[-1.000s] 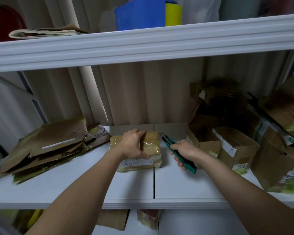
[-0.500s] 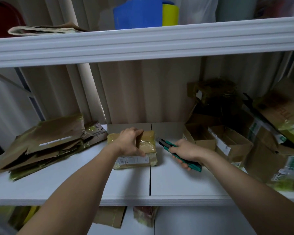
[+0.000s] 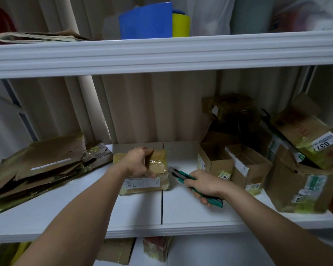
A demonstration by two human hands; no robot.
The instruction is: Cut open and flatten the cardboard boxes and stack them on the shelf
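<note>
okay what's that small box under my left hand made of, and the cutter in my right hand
Small box: brown cardboard, mostly wrapped in glossy yellowish packing tape that catches the light, with a white paper label on its front. Cutter: the teal body looks like plastic, matte; the grey tip looks like metal, though blur leaves that open.

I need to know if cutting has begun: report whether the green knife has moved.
Yes. Judged against the taped box, the green knife in the right hand has drawn back from the box's far corner toward the shelf's front edge.
</note>
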